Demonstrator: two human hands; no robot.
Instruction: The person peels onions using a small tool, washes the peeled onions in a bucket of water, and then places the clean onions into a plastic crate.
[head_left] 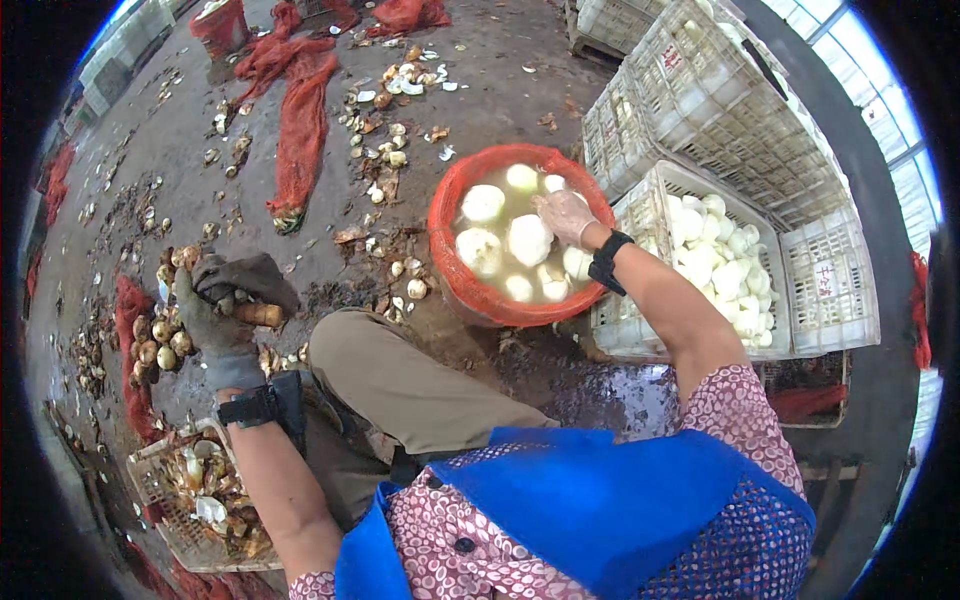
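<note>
My right hand (568,217), in what seems a thin pale glove, reaches into a red tub (447,262) of cloudy water. Its fingers curl against a large peeled onion (529,241); their tips are partly hidden. Several other peeled white onions (483,203) float around it. On the other side, my left hand (212,325) wears a grey-green work glove and is closed around a brown wooden handle (259,315). A crumpled dark grey cloth, perhaps a glove (250,278), hangs over the same hand. Any blade on the handle is hidden.
Right of the tub stands a white crate (785,300) of peeled onions, with stacked crates (690,95) behind it. Unpeeled onions (165,340) lie at the left, near a crate of peelings (165,525). Red netting (300,140) and scraps litter the wet floor.
</note>
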